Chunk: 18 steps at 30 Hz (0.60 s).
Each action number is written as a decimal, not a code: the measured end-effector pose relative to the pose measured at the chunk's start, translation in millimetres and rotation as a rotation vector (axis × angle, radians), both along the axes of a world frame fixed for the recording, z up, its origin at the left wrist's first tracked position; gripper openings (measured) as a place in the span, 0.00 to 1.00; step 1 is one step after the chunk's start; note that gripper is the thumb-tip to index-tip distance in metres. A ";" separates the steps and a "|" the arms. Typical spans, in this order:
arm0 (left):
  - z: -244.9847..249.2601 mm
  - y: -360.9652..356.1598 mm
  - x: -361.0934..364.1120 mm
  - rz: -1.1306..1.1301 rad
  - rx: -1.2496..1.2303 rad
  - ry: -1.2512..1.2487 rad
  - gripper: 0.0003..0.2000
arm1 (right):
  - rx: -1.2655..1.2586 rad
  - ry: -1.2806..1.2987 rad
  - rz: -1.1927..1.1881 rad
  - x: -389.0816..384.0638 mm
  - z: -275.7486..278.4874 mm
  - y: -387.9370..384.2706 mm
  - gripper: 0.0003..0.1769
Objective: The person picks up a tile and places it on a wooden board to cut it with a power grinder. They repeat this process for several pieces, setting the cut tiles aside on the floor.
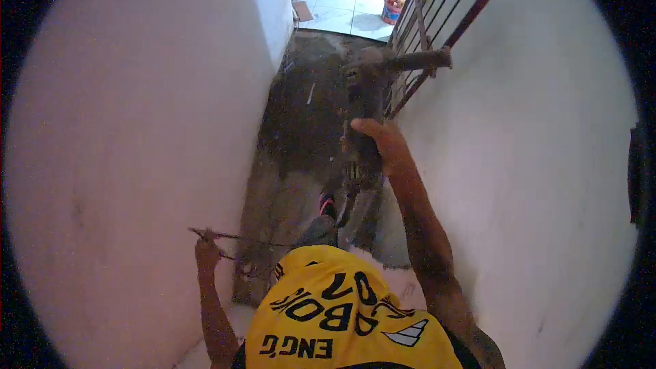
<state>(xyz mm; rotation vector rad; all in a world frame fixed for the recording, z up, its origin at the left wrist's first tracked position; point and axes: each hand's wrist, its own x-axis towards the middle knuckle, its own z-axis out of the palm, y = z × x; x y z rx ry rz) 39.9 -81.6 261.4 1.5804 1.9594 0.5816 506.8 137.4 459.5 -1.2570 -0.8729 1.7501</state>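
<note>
My right hand [386,138] is closed around the body of a dark, dusty power tool that looks like an angle grinder [365,99]. Its side handle [420,61] sticks out to the right from the far end, and vent slots show at the near end. The thumb lies on top of the tool, with the other fingers mostly hidden. Off to the left, near the wall, my left hand [207,249] grips a dark cord [256,240], which runs across toward my body. A yellow jersey [328,307] covers the bottom of the view.
Pale walls [137,130] flank a narrow passage with a dark, dusty floor [294,123]. A barred metal gate [437,10] stands along the right wall. Beyond, on white tiles [328,0], are a red bucket [391,11] and a brown flat piece [301,11].
</note>
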 end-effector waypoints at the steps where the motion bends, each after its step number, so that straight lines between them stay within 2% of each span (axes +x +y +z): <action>1: 91.4 -47.8 -9.3 -0.077 -0.114 0.095 0.24 | -0.164 -0.020 0.013 4.8 14.2 -41.4 0.20; 3: 114.1 30.3 11.1 -0.126 -0.014 0.131 0.24 | -0.074 -0.109 0.017 19.6 37.3 4.5 0.19; 4: 156.8 51.6 19.8 -0.165 -0.081 0.181 0.24 | -0.084 -0.087 0.037 19.7 52.2 17.9 0.20; 5: 201.8 71.2 28.2 -0.208 -0.146 0.230 0.24 | -0.250 0.000 0.086 1.5 41.3 0.8 0.21; 6: 143.0 191.5 55.4 -0.206 -0.137 0.330 0.24 | -0.182 0.084 0.128 11.8 -54.9 96.3 0.22; 8: 38.3 374.1 111.2 -0.187 0.007 0.378 0.23 | 0.094 0.124 0.177 54.4 -190.2 250.4 0.25; 10: 12.0 485.8 127.8 -0.121 0.180 0.397 0.21 | 0.206 0.209 0.211 53.6 -239.0 352.9 0.26; 11: 4.8 536.3 139.4 -0.079 0.247 0.365 0.21 | 0.199 0.243 0.223 48.9 -245.9 393.3 0.27; 13: 44.6 683.1 200.0 0.045 0.266 0.174 0.20 | 0.159 0.314 0.258 53.5 -245.5 532.1 0.28; 15: 82.4 802.4 208.0 -0.110 0.407 0.302 0.21 | 0.140 0.371 0.309 44.2 -221.7 636.1 0.27; 18: 105.6 903.0 226.8 -0.225 0.496 0.462 0.20 | 0.102 0.481 0.398 19.4 -191.9 736.9 0.27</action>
